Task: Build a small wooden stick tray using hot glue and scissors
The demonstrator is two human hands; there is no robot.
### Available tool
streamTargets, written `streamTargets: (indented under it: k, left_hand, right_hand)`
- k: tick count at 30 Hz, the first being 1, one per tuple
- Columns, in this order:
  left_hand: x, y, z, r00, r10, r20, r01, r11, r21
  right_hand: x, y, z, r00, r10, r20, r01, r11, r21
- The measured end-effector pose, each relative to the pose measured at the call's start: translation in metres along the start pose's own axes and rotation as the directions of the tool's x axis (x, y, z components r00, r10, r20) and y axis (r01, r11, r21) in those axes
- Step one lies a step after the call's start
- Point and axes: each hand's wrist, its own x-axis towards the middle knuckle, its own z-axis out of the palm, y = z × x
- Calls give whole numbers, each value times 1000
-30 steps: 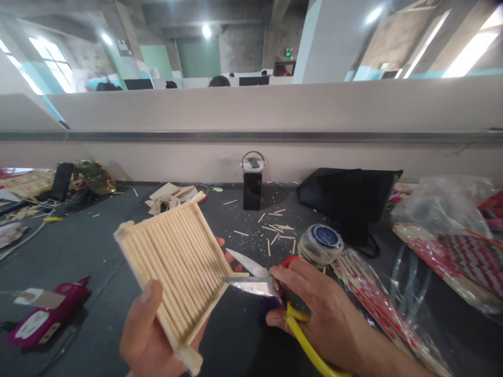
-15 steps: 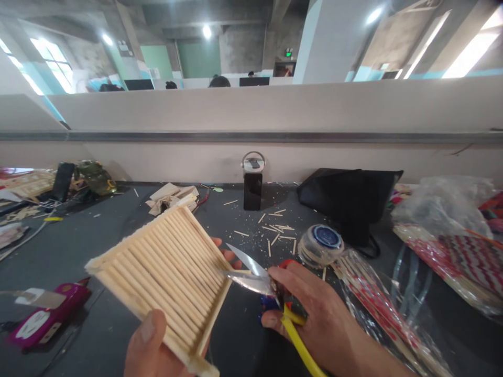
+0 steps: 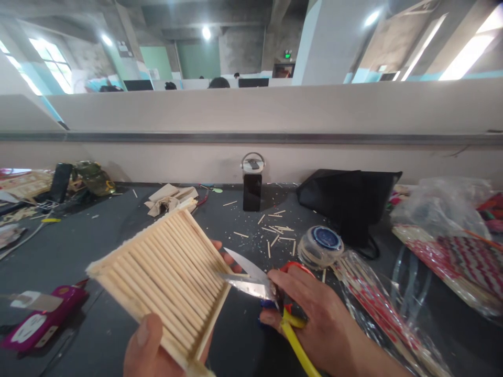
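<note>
Scissors sit in our right hand, blades parted at the stick panel's near-right edge; our left hand grasps that panel above the tabletop, left of the jar.

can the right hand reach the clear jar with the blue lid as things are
Probably, at least to touch: the clear jar sits just beyond the right hand, its blue lid uncovered, but the scissors occupy that hand's grip.
</note>
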Motion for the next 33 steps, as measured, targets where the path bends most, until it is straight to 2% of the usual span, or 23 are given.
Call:
streamTargets:
  k: [3, 11, 15, 18, 21, 24, 26, 30, 33]
  left_hand:
    - [2, -3, 0, 994, 103, -21, -103, 995, -11]
    - [5, -6, -5, 986, 163, 21, -162, 985, -52]
    - [8, -10, -4, 972, 227, 63, -219, 970, -107]
    - [11, -11, -3, 977, 184, 104, -172, 978, -114]
    - [17, -8, -4, 984, 94, 152, -68, 984, -166]
    - [25, -6, -7, 974, -112, 198, 148, 972, -180]
    - [31, -6, -10, 956, -216, 201, 249, 955, -160]
    - [37, -5, -13, 945, -271, 183, 295, 948, -119]
    - [39, -3, -13, 936, -298, 186, 320, 942, -97]
  right_hand:
    - [0, 1, -1, 1000, -9, -2, 9, 999, -48]
    - [-1, 6, 4, 993, -87, -84, 77, 991, -109]
    - [-3, 8, 2, 993, -44, -112, 38, 998, -49]
    - [-2, 9, -4, 994, -15, -111, 20, 999, 40]
    - [0, 10, -11, 995, -77, -70, 81, 995, 51]
    - [2, 12, -17, 991, -131, -16, 131, 991, 36]
    - [3, 13, -19, 989, -144, 44, 144, 990, 16]
    - [5, 12, -22, 981, -141, 132, 146, 989, -34]
    - [7, 11, -23, 979, -148, 136, 158, 985, -63]
